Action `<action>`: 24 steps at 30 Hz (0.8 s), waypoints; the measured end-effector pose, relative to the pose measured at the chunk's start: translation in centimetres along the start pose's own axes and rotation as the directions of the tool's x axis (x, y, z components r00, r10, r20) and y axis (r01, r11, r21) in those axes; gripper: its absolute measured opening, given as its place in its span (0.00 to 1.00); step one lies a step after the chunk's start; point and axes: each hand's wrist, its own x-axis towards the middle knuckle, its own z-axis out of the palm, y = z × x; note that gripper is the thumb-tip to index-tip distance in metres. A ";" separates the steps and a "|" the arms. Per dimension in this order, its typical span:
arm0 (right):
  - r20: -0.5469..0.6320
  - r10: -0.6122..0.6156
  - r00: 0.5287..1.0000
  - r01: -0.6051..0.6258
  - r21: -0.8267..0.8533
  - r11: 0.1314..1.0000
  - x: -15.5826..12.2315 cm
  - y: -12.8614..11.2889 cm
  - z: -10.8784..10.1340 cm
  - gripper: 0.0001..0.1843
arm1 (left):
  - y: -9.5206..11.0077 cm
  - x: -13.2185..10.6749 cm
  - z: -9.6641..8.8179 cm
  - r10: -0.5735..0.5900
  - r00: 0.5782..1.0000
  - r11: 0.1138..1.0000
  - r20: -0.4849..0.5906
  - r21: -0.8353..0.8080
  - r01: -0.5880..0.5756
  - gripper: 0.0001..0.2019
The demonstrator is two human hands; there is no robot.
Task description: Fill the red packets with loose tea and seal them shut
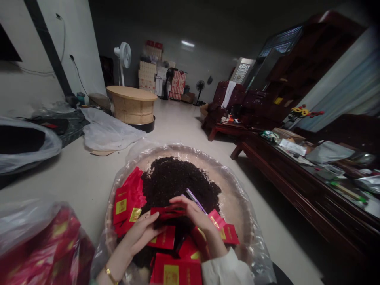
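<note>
A red packet (162, 212) is held in front of me, over a round tray (234, 186) lined with clear plastic. My left hand (142, 234) grips its left side, thumb on top. Curved over its right side are the fingers of my right hand (194, 213); that thumb is hidden. Behind my hands lies a heap of dark, dry tea-like leaves (175, 180). Flat red packets with gold labels (121, 206) are piled at the tray's left, and more red packets (175, 271) lie below my hands. A purple-edged strip (196, 201) rests on the leaves beside my right hand.
A plastic bag of red packets (50, 245) stands at lower left. Further left is a plastic-lined container (23, 146) with dark contents. A long dark wooden table (285, 174) with clutter runs along the right. A round wooden stand (132, 105) and stacked boxes (147, 75) are behind.
</note>
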 end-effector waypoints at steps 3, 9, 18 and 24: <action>-0.019 0.174 0.985 -0.170 0.130 0.977 0.6 1.2 0.6 0.41 | 0.1 0.8 0.2 -0.081 0.996 0.991 -0.034 -0.107 0.077 0.07; 0.042 0.217 0.975 -0.221 0.208 0.953 0.7 1.4 1.3 0.39 | 0.5 1.7 0.4 -0.141 0.984 0.975 -0.106 -0.189 0.119 0.10; 0.059 0.290 0.955 -0.285 0.446 0.848 1.1 1.2 0.3 0.42 | 1.2 1.5 2.1 -0.131 0.987 0.980 -0.093 -0.161 0.115 0.11; -0.042 0.368 0.929 -0.327 0.370 0.869 1.4 2.7 0.2 0.25 | 1.3 2.7 2.8 -0.198 0.980 0.977 0.013 -0.082 0.198 0.08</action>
